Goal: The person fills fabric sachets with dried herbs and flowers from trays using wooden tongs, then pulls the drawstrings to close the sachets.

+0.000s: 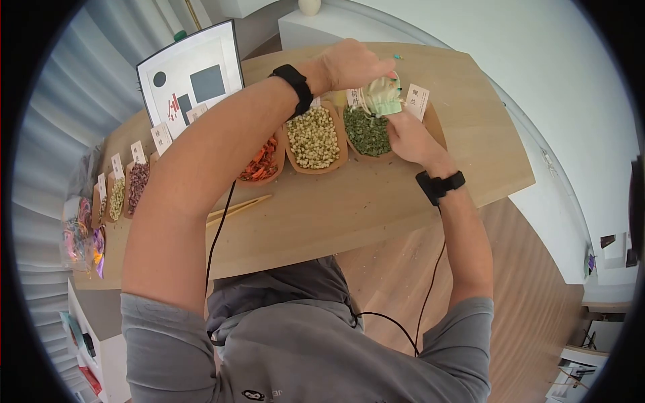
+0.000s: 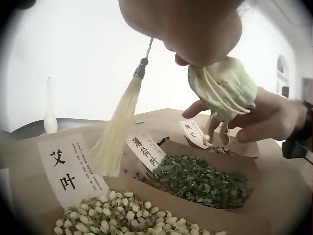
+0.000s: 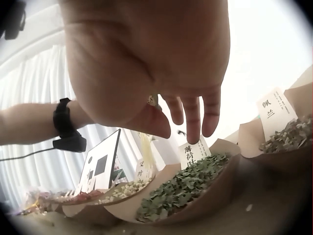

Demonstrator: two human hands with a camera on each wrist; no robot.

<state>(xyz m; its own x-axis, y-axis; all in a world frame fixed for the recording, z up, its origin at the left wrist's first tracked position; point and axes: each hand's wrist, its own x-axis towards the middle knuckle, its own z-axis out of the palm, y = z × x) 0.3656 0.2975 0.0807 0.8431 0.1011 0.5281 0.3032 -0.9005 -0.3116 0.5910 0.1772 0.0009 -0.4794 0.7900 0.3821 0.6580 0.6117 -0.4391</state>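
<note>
A small pale green drawstring pouch (image 1: 381,94) is held over the bowl of green dried leaves (image 1: 367,131). My left hand (image 1: 356,65) grips it from above with curled fingers; a cream tassel (image 2: 120,127) with a green bead dangles from that hand. My right hand (image 1: 413,138) pinches the pouch's lower side between thumb and forefinger, its other fingers reaching loosely downward in the right wrist view. Loose cord ends hang below the pouch in the left wrist view. My right palm hides most of the pouch in the right wrist view.
Left of the leaves stand bowls of pale buds (image 1: 314,138) and red-orange petals (image 1: 261,161), then several smaller ones with label cards. A bowl of brownish dried bits (image 3: 286,136) sits to the right. Wooden tongs (image 1: 238,209) lie in front; a white display board (image 1: 191,80) stands behind.
</note>
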